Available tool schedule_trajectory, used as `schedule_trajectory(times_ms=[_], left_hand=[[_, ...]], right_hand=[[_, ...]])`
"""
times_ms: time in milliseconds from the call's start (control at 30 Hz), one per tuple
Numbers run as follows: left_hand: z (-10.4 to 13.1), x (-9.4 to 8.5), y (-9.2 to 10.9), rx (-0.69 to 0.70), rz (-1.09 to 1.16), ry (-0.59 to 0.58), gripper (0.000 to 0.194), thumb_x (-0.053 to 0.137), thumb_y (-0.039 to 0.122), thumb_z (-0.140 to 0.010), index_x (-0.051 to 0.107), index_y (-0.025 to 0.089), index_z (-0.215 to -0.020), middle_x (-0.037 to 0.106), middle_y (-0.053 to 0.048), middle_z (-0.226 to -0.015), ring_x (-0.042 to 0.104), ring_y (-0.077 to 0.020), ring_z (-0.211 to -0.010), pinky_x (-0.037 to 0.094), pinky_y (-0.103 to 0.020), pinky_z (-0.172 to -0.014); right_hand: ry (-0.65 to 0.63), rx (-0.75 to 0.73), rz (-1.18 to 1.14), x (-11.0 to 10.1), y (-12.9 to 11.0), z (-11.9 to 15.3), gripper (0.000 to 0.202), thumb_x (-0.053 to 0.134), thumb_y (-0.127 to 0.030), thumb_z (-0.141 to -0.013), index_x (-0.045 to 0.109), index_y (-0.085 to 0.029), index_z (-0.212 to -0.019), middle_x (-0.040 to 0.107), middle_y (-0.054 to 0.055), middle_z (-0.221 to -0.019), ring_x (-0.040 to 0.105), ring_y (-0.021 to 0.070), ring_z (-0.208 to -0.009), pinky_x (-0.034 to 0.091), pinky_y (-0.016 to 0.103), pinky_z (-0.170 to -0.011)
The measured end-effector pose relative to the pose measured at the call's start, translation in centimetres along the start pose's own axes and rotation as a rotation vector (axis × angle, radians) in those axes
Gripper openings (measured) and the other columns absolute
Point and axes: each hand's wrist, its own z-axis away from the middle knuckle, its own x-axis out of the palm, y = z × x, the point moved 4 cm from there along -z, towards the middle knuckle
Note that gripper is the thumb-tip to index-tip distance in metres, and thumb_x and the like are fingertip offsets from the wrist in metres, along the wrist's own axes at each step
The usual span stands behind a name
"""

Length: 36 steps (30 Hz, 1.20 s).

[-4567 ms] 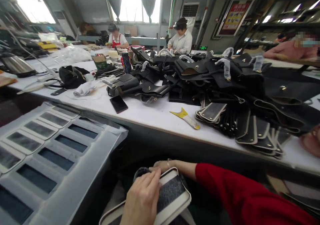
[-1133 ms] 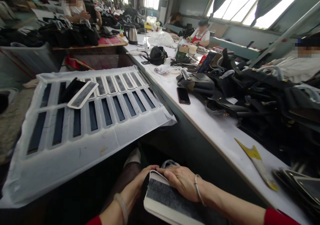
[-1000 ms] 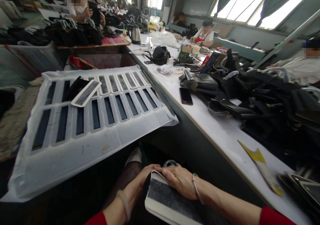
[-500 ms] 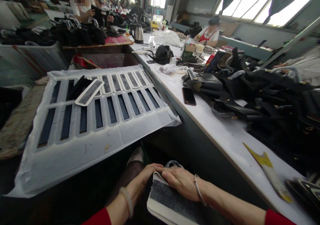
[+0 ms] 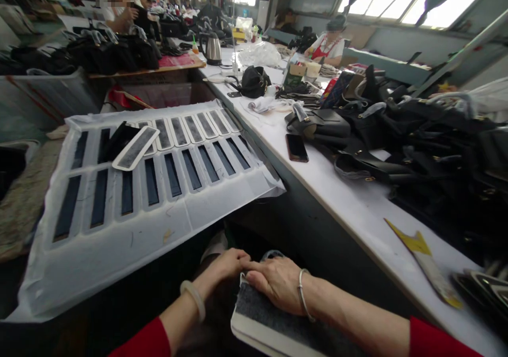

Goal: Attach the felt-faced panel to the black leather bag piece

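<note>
The right hand lies flat on a grey panel with a pale border, which rests on the person's lap below the tabletop edge; its fingers are spread and press down on the near end of the panel, so its grip is open and pinning rather than closed around anything. The left hand sits at the same end, fingertips touching the panel's corner and the right hand's fingers; whether it pinches the edge or only touches it I cannot tell, since the right hand hides the contact. To the left a white sheet with two rows of dark slots holds several like panels, and one loose panel lies tilted across the far row. On the tabletop a phone lies just beside a heap of black bags, and a yellow scraper lies near the edge. The main risk, as I judge it, is that the panel slides off the lap: it has no firm support beneath and is held by downward pressure alone, so a lifted palm could let it tip to the floor. The sheet overhangs toward the knees and could be knocked, shaking its panels out of their slots. The scraper could be swept off by a sleeve.
</note>
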Motion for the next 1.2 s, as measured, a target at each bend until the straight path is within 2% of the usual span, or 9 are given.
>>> schedule_trajectory(times_ms=[167, 300, 400, 600, 767, 833, 967, 1067, 1200], left_hand=[[2.2, -2.1, 5.9, 0.101, -0.145, -0.096, 0.054, 0.043, 0.057, -0.091, 0.076, 0.013, -0.091, 0.072, -0.005, -0.088, 0.061, -0.0222, -0.085, 0.043, -0.030, -0.078], [4.3, -0.8, 9.5, 0.133, -0.282, -0.290, 0.035, 0.060, 0.045, -0.081, 0.077, 0.015, -0.076, 0.053, 0.004, -0.057, 0.040, -0.0121, -0.056, 0.029, -0.024, -0.052], [4.7, -0.1, 10.3, 0.136, -0.384, -0.344, 0.024, 0.063, 0.034, -0.077, 0.077, 0.016, -0.070, 0.034, 0.006, -0.052, 0.028, -0.0103, -0.052, 0.019, -0.025, -0.049], [4.2, -0.1, 10.5, 0.116, -0.473, -0.465, 0.024, 0.060, 0.034, -0.078, 0.079, 0.019, -0.080, 0.036, 0.005, -0.056, 0.033, -0.0114, -0.056, 0.025, -0.024, -0.051], [3.8, 0.3, 11.2, 0.129, -0.560, -0.459, 0.026, 0.060, 0.036, -0.081, 0.072, 0.019, -0.064, 0.033, 0.006, -0.053, 0.032, -0.0107, -0.052, 0.023, -0.025, -0.050], [3.7, 0.6, 11.3, 0.135, -0.597, -0.435, 0.024, 0.061, 0.039, -0.082, 0.076, 0.023, -0.072, 0.042, 0.006, -0.054, 0.040, -0.0117, -0.055, 0.027, -0.024, -0.052], [3.9, 1.4, 11.4, 0.183, -0.665, -0.345, 0.027, 0.061, 0.040, -0.084, 0.075, 0.034, -0.106, 0.073, 0.004, -0.089, 0.064, -0.0194, -0.083, 0.042, -0.025, -0.071], [5.0, 2.6, 12.4, 0.341, -0.667, -0.159, 0.023, 0.065, 0.028, -0.082, 0.070, 0.028, -0.104, 0.068, 0.000, -0.119, 0.061, -0.0214, -0.108, 0.042, -0.030, -0.093], [8.0, 6.7, 13.2, 0.577, -0.635, -0.075, 0.005, 0.062, 0.021, -0.087, 0.060, 0.024, -0.084, 0.065, -0.001, -0.102, 0.058, -0.0207, -0.099, 0.043, -0.035, -0.088]], right_hand=[[-0.020, 0.034, -0.069, -0.2, 1.3, 2.4, 0.054, 0.026, -0.050, -0.102, 0.038, -0.028, -0.150, 0.064, 0.018, -0.130, 0.064, 0.0381, -0.115, 0.049, 0.052, -0.094], [-0.061, 0.054, -0.136, -0.4, 3.1, 5.4, 0.053, 0.031, -0.050, -0.101, 0.039, -0.029, -0.150, 0.069, 0.016, -0.122, 0.067, 0.0347, -0.110, 0.051, 0.046, -0.090], [-0.078, 0.095, -0.208, -0.7, 5.0, 8.2, 0.055, 0.034, -0.053, -0.101, 0.038, -0.030, -0.150, 0.063, 0.017, -0.133, 0.062, 0.0350, -0.118, 0.049, 0.046, -0.095], [-0.127, 0.162, -0.354, -1.1, 8.2, 13.2, 0.054, 0.041, -0.050, -0.099, 0.040, -0.030, -0.149, 0.059, 0.010, -0.139, 0.060, 0.0314, -0.121, 0.047, 0.042, -0.099], [-0.080, 0.168, -0.371, -1.1, 8.6, 13.1, 0.051, 0.044, -0.049, -0.098, 0.047, -0.030, -0.145, 0.065, 0.007, -0.132, 0.063, 0.0287, -0.116, 0.048, 0.035, -0.095], [-0.051, 0.146, -0.380, -0.8, 8.2, 12.2, 0.049, 0.046, -0.048, -0.097, 0.051, -0.031, -0.143, 0.070, 0.006, -0.123, 0.067, 0.0272, -0.107, 0.050, 0.032, -0.087], [0.082, 0.169, -0.470, -0.6, 7.8, 10.4, 0.044, 0.059, -0.049, -0.089, 0.064, -0.032, -0.130, 0.076, 0.007, -0.103, 0.070, 0.0299, -0.092, 0.048, 0.035, -0.078], [0.252, 0.210, -0.636, -0.8, 8.9, 10.4, 0.037, 0.078, -0.049, -0.072, 0.079, -0.030, -0.105, 0.078, 0.005, -0.089, 0.070, 0.0295, -0.087, 0.047, 0.035, -0.080], [0.705, 0.292, -1.008, 0.9, 12.2, 13.5, 0.054, 0.066, -0.068, -0.075, 0.075, -0.026, -0.108, 0.075, 0.005, -0.109, 0.068, 0.0239, -0.098, 0.049, 0.031, -0.087]])
